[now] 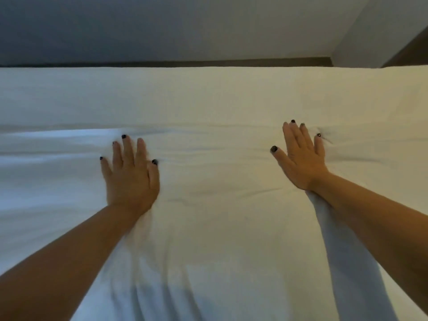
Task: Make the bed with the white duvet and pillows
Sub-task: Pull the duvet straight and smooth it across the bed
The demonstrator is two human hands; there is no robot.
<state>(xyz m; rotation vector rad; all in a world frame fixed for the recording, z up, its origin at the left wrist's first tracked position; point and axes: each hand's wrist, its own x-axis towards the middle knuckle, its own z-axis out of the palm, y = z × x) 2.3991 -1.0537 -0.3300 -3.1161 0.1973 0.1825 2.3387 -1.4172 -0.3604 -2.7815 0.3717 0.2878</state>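
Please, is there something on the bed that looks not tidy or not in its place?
Mostly tidy. Both hands, left hand and right hand, lie flat on the white duvet. Only small creases between them and deeper folds at the near edge remain.

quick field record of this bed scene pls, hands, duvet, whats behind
left hand: flat on the white duvet, fingers straight and spread, pressing down
right hand: flat on the duvet, fingers straight, pressing down
white duvet: covers the bed, small creases around both hands, deeper folds at the near edge
fold line: runs across the duvet just past the fingertips
wall: plain, behind the far edge of the bed
pillows: none visible
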